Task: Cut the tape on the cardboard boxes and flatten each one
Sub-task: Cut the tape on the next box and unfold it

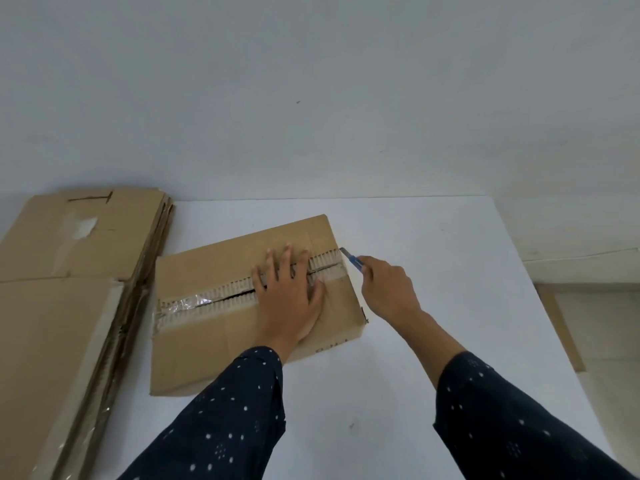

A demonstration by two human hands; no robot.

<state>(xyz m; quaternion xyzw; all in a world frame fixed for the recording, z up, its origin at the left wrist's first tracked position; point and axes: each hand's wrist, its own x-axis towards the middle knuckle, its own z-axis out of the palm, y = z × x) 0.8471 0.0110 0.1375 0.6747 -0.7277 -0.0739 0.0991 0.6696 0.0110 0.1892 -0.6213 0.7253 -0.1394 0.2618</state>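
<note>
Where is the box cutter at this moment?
In the head view, right of centre: the box cutter is gripped in the right hand, its blade at the right end of the taped seam on the cardboard box.

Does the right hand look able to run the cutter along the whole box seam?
Probably not all of it: the cutter sits at the right end of the seam, but the left hand lies flat across its middle.
</note>
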